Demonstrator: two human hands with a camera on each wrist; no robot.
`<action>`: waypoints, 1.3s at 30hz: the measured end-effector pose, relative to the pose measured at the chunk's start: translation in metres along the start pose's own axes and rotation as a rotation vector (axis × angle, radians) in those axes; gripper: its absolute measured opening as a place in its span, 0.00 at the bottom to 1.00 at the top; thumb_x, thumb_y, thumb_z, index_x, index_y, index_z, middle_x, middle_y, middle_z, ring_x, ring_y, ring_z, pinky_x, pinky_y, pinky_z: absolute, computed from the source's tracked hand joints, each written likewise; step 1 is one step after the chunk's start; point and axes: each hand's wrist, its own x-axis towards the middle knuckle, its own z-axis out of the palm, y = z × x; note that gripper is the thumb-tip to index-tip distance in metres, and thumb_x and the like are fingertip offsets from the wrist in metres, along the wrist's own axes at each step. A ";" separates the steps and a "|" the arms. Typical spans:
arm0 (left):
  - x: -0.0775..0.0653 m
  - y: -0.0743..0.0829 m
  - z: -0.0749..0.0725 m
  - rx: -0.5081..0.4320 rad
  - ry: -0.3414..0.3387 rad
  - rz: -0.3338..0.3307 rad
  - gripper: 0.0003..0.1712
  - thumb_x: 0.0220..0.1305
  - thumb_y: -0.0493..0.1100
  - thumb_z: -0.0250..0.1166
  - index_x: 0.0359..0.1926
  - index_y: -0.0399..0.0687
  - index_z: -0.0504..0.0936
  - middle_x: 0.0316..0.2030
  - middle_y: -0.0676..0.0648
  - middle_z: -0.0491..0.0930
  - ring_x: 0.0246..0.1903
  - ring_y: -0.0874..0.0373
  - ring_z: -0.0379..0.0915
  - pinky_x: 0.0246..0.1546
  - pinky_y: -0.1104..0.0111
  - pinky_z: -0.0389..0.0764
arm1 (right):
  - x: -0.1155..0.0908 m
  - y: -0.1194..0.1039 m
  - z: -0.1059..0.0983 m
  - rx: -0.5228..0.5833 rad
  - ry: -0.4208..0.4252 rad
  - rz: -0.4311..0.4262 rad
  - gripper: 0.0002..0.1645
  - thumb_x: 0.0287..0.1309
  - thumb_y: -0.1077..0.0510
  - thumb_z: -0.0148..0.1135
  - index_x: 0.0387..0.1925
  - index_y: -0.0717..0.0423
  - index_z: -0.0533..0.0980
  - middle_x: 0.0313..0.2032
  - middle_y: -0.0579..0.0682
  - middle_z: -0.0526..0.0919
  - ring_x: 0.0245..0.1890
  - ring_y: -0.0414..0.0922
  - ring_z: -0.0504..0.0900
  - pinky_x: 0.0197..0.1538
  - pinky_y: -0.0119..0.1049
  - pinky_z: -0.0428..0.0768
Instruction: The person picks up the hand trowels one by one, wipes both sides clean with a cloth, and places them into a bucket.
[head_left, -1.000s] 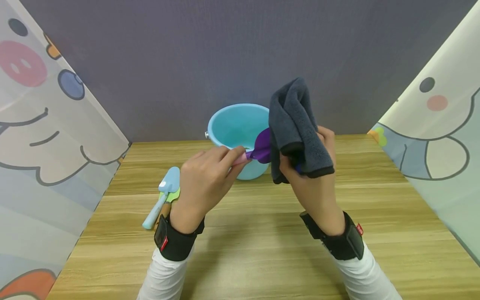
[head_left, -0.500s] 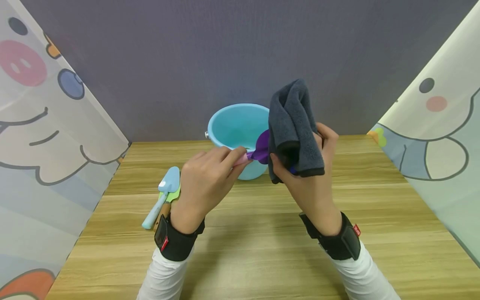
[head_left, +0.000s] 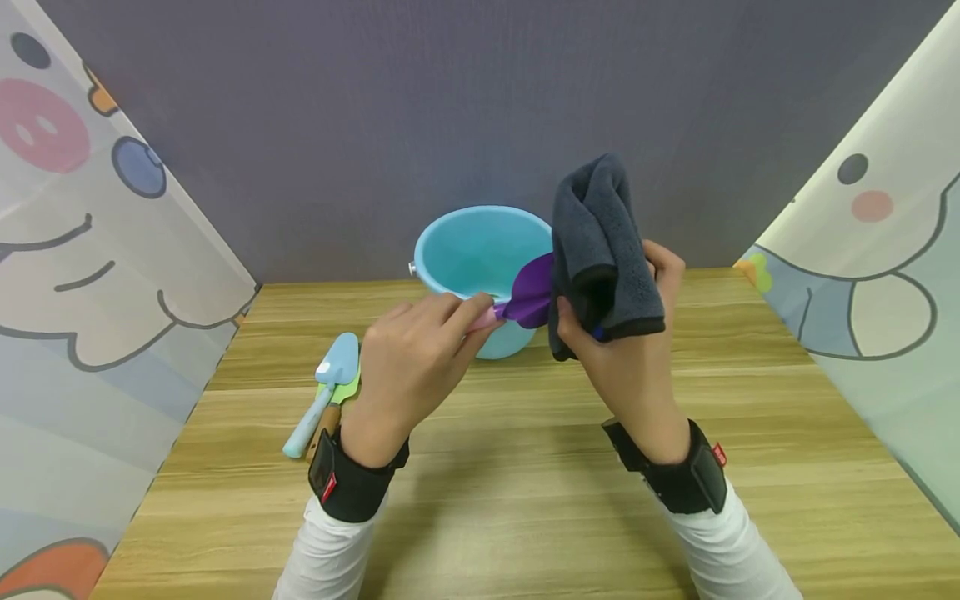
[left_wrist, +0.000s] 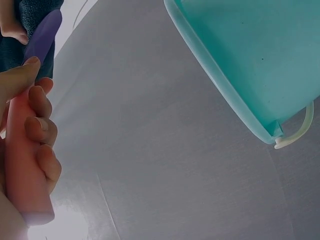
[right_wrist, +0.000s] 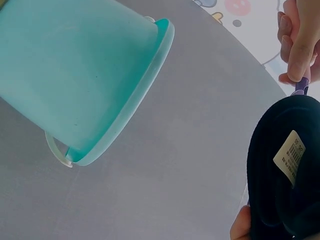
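Plainly, we see the purple trowel (head_left: pixel 532 292) raised above the table (head_left: pixel 517 508), its shape crossing in front of the light blue bucket (head_left: pixel 480 237) in the head view. Its blade is a deep, even purple, broad and rounded at the base, with creases gathering towards a narrow neck. The pink handle (left_wrist: pixel 27 170) is smooth and thick, widening to a blunt, rounded end.

We have the left hand (head_left: pixel 412 367) curled round that handle, fingers wrapped along one side and the thumb laid near the neck. The right hand (head_left: pixel 637 375) pinches the dark grey cloth (head_left: pixel 603 242) between thumb and fingers. The far part of the blade disappears at the cloth, so we cannot tell how its tip lies. The cloth looks plush and folded over on itself, edged with a black border; from the right wrist we make out a pale printed label (right_wrist: pixel 290 156) inside the fold.

Near the left wrist, we find a pale blue trowel (head_left: pixel 341 358) lying partly over a green tool (head_left: pixel 348 390) with a brown handle.
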 end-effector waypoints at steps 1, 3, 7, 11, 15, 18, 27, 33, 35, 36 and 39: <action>0.000 0.000 0.000 0.002 0.001 -0.002 0.11 0.74 0.51 0.62 0.42 0.51 0.85 0.21 0.54 0.77 0.17 0.61 0.70 0.16 0.69 0.64 | 0.000 0.000 0.000 0.004 0.005 0.000 0.42 0.53 0.63 0.71 0.65 0.71 0.63 0.62 0.64 0.64 0.55 0.49 0.75 0.63 0.35 0.70; 0.000 0.000 -0.001 -0.001 0.004 -0.003 0.11 0.74 0.51 0.62 0.42 0.51 0.85 0.21 0.54 0.77 0.17 0.61 0.70 0.16 0.69 0.64 | 0.002 0.001 -0.001 0.012 0.017 -0.001 0.41 0.53 0.63 0.71 0.65 0.71 0.64 0.62 0.59 0.65 0.56 0.48 0.74 0.64 0.36 0.69; 0.000 0.000 -0.001 -0.007 0.011 -0.007 0.10 0.73 0.50 0.63 0.42 0.51 0.85 0.21 0.53 0.78 0.16 0.61 0.70 0.16 0.69 0.64 | 0.003 0.003 -0.002 0.041 0.036 0.009 0.39 0.52 0.66 0.70 0.66 0.68 0.66 0.61 0.44 0.65 0.59 0.44 0.71 0.67 0.38 0.68; 0.000 -0.001 -0.001 -0.008 0.011 -0.007 0.09 0.73 0.50 0.64 0.42 0.51 0.85 0.20 0.53 0.78 0.16 0.61 0.69 0.16 0.69 0.63 | 0.004 0.003 -0.003 0.055 0.023 0.020 0.38 0.53 0.68 0.69 0.66 0.68 0.67 0.60 0.37 0.64 0.60 0.42 0.71 0.67 0.37 0.68; 0.000 -0.001 -0.001 -0.005 0.011 -0.006 0.09 0.72 0.49 0.64 0.42 0.51 0.86 0.20 0.53 0.78 0.16 0.61 0.69 0.16 0.69 0.63 | 0.005 0.003 -0.003 0.061 0.020 0.032 0.38 0.53 0.69 0.69 0.66 0.69 0.67 0.60 0.34 0.63 0.60 0.43 0.71 0.68 0.37 0.68; 0.000 -0.002 -0.002 -0.009 0.010 -0.006 0.09 0.72 0.49 0.64 0.42 0.51 0.86 0.20 0.53 0.78 0.16 0.61 0.69 0.16 0.69 0.64 | 0.004 0.003 -0.003 0.048 0.023 0.041 0.39 0.52 0.68 0.69 0.66 0.67 0.67 0.60 0.35 0.64 0.60 0.43 0.72 0.67 0.37 0.67; 0.000 -0.002 -0.001 -0.005 0.009 0.003 0.09 0.72 0.50 0.64 0.42 0.51 0.85 0.21 0.53 0.79 0.16 0.61 0.70 0.16 0.69 0.64 | 0.003 0.005 -0.002 -0.071 0.002 -0.022 0.44 0.50 0.57 0.79 0.66 0.64 0.69 0.60 0.70 0.66 0.63 0.51 0.68 0.65 0.46 0.69; -0.001 -0.001 -0.001 -0.003 0.000 0.003 0.09 0.72 0.50 0.64 0.42 0.51 0.85 0.21 0.53 0.79 0.17 0.61 0.71 0.16 0.69 0.64 | 0.002 0.005 -0.001 -0.078 0.007 -0.030 0.41 0.52 0.62 0.74 0.67 0.63 0.68 0.60 0.71 0.66 0.61 0.53 0.68 0.64 0.47 0.69; -0.001 -0.001 -0.002 -0.001 0.000 0.003 0.09 0.72 0.50 0.64 0.42 0.51 0.86 0.21 0.53 0.79 0.17 0.61 0.71 0.16 0.69 0.64 | 0.002 0.004 -0.001 -0.056 0.014 -0.026 0.40 0.52 0.64 0.73 0.67 0.64 0.68 0.60 0.69 0.66 0.60 0.52 0.70 0.64 0.45 0.69; -0.001 -0.001 -0.002 -0.002 0.001 0.003 0.10 0.72 0.50 0.64 0.42 0.51 0.86 0.21 0.53 0.79 0.16 0.61 0.71 0.16 0.69 0.64 | 0.002 0.004 -0.001 -0.047 0.017 -0.023 0.40 0.52 0.64 0.73 0.67 0.65 0.68 0.60 0.68 0.66 0.59 0.52 0.71 0.65 0.44 0.68; 0.000 -0.002 -0.002 -0.005 0.009 0.002 0.09 0.72 0.50 0.64 0.43 0.51 0.86 0.21 0.53 0.79 0.16 0.61 0.70 0.16 0.69 0.63 | 0.003 0.005 -0.002 -0.012 0.039 -0.011 0.40 0.53 0.64 0.72 0.66 0.65 0.68 0.60 0.60 0.67 0.58 0.48 0.72 0.66 0.41 0.68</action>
